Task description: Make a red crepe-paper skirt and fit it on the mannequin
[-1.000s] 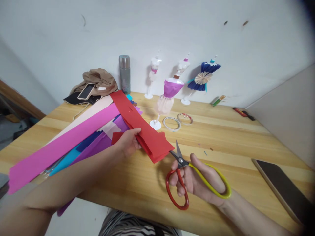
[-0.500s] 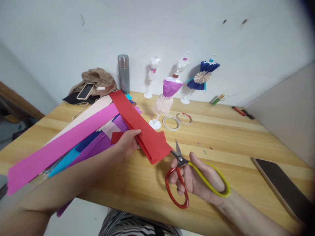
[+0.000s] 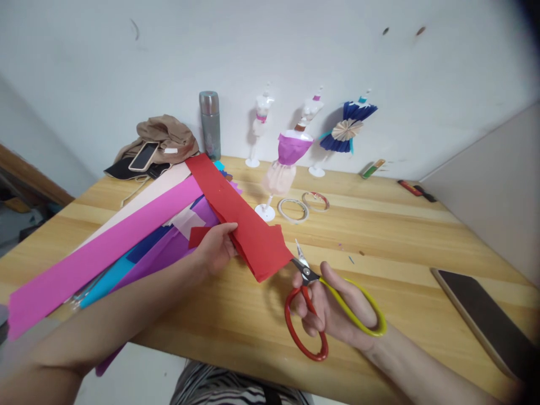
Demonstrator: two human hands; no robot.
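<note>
My left hand grips a folded strip of red crepe paper, thumb on top and fingers beneath. The strip runs from the brown cloth down toward the front right. In my right hand is a pair of scissors with one red and one yellow handle. Its blades stand apart; the lower one reaches under the paper's right corner, its tip hidden, while the upper one points up beside the edge. Under and left of my left hand lie sheets of magenta paper, purple paper and blue paper.
Small dress forms stand at the back, the nearest wearing a purple top. Tape rolls lie before them. A thermos, brown cloth and phone are back left. A dark tablet-like device lies at right.
The scissor blades have closed slightly and the handles have drawn a little nearer each other. My left hand keeps its hold on the red paper. The view has shifted slightly.
</note>
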